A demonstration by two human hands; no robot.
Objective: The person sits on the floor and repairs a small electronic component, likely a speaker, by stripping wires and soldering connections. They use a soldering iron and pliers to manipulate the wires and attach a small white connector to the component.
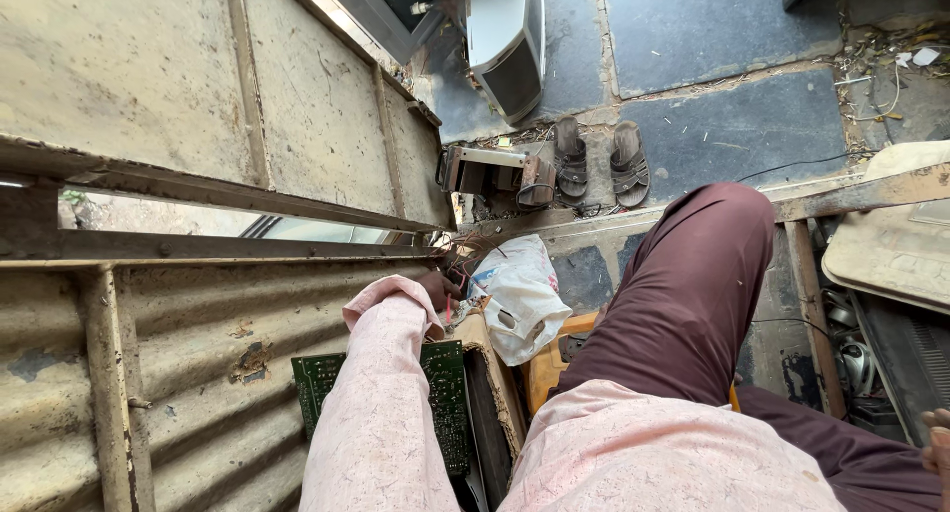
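My left arm, in a pink sleeve, reaches forward over a green circuit board [322,378] that leans against a corrugated metal wall. My left hand [437,288] is curled at the far end of the sleeve, beside a tangle of thin wires [463,259]. A thin red stick-like thing [448,310] hangs down from its fingers. Just to the right of the hand lies a white plastic bag [522,296]. My right hand does not show. My bent leg in maroon trousers [693,284] fills the middle right.
A rusty metal frame and panels [247,205] stand on the left. On the stone floor ahead are a pair of brown sandals [600,161], a small metal box [482,170] and a grey casing [507,39]. Appliance parts [891,245] are piled on the right.
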